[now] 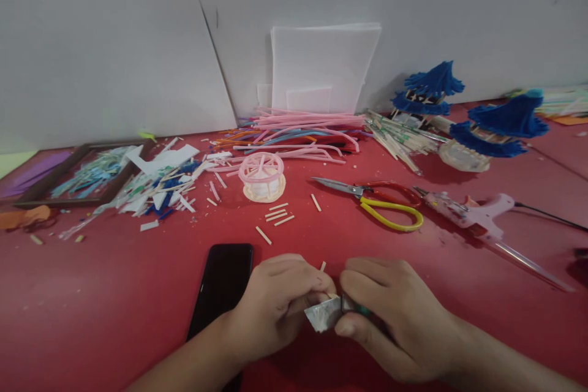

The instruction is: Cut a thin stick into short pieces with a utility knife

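My right hand (pixel 395 318) is closed around a small cutter, whose wide metal blade (pixel 324 314) points left. My left hand (pixel 285 306) is closed just left of the blade, pinching a thin wooden stick (pixel 331 297) that mostly hides behind the fingers. The blade lies against or very near this stick. Beyond the hands, several short cut sticks (pixel 276 215) lie on the red table (pixel 151 294). Behind them stands a small round frame (pixel 261 176) with a pink top and a pale base.
A black phone (pixel 220 282) lies beside my left hand. Scissors (pixel 390 211) and a pink glue gun (pixel 478 214) lie at the right, before two blue-roofed models (pixel 427 95). Pink strips (pixel 307 121), scraps (pixel 169 177) and a brown frame (pixel 76 202) line the back and left.
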Available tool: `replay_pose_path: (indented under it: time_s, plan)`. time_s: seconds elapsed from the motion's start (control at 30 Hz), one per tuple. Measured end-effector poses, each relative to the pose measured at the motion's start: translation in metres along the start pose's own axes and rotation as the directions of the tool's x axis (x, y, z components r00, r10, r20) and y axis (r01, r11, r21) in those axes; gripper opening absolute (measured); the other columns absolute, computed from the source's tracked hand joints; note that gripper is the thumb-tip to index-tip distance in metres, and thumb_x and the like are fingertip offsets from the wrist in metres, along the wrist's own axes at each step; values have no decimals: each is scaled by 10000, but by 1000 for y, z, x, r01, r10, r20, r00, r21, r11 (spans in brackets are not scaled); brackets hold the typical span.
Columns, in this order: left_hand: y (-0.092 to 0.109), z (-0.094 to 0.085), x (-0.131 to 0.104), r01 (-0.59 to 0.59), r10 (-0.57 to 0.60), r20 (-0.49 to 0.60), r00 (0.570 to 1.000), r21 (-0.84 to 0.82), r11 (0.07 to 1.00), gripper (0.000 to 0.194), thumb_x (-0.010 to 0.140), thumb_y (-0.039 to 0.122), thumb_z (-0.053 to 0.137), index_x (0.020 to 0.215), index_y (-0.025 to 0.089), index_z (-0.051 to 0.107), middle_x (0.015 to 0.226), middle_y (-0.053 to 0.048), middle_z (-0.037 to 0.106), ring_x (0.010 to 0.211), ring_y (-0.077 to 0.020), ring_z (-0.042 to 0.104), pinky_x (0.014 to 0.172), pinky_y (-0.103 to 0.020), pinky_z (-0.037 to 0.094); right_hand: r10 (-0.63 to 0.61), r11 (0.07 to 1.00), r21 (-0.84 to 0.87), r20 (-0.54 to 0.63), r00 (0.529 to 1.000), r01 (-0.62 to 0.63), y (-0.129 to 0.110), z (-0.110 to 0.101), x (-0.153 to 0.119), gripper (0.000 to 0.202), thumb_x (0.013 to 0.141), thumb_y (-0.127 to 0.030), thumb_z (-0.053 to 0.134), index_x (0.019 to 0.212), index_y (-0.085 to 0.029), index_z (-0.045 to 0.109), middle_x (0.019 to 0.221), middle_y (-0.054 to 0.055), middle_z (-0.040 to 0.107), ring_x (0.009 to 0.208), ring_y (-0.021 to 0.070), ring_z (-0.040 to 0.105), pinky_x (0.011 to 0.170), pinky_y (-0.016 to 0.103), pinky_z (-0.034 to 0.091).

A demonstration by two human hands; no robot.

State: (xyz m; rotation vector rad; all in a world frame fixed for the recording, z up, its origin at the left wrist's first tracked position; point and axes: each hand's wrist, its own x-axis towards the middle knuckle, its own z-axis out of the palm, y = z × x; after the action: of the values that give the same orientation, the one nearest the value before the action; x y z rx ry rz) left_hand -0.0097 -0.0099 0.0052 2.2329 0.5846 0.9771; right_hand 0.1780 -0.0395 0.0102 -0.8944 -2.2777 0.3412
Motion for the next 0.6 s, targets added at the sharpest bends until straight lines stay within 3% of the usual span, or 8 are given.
replay_pose_path:
  time_s: [0.13, 0.2, 0.23, 0.33, 0.47, 0.6]
  plan:
    - [1, -1, 1, -26, 25, -20, 999, -13, 1000, 269, 968, 189, 434, 766, 156, 609, 664, -40, 681, 588, -109, 579, 574, -197, 459, 49, 997, -55, -32, 998, -50, 10, -7, 1, 412, 1008, -414, 293, 663, -215, 397, 552, -42, 441, 465, 100, 370, 455, 252, 250]
    - [2, -2, 0, -54, 53, -28, 998, -38, 998, 258, 929, 89, 430, 758, 166, 607, 654, -33, 698, 594, -111, 609, 609, -204, 489, 192, 972, -111, -119, 974, -205, 24, -17, 0, 384, 1003, -372, 314, 656, -222, 382, 509, -58, 409, 426, 93, 362, 436, 244, 248]
    - [2, -3, 0, -50, 49, -32, 998, -47, 998, 261, 908, 56, 432, 752, 169, 608, 652, -31, 705, 598, -111, 622, 619, -205, 500, 280, 940, -143, -202, 939, -311, 31, -22, -2, 368, 999, -343, 326, 653, -226, 374, 486, -64, 388, 410, 93, 357, 428, 242, 244]
    - [1, -3, 1, 79, -82, -51, 995, -59, 995, 229, 888, 70, 477, 748, 165, 632, 680, -46, 724, 608, -117, 650, 604, -197, 516, 326, 895, -212, -289, 900, -393, 44, -30, -6, 361, 985, -345, 347, 639, -242, 336, 484, -52, 380, 425, 113, 379, 438, 251, 254]
    - [-2, -2, 5, 238, -242, -67, 968, -66, 969, 234, 903, 112, 475, 735, 158, 631, 644, -34, 699, 568, -111, 646, 571, -183, 507, 260, 943, -172, -156, 953, -285, 27, -16, -4, 325, 975, -338, 348, 668, -232, 368, 540, -37, 457, 439, 109, 411, 446, 249, 250]
    - [-6, -2, 1, 212, -213, -37, 976, -20, 977, 161, 868, 91, 489, 825, 162, 628, 728, -25, 701, 633, -110, 641, 605, -181, 490, 147, 982, -124, 17, 989, -144, 3, 3, 1, 332, 986, -366, 329, 712, -212, 437, 613, -9, 537, 494, 118, 460, 476, 249, 269]
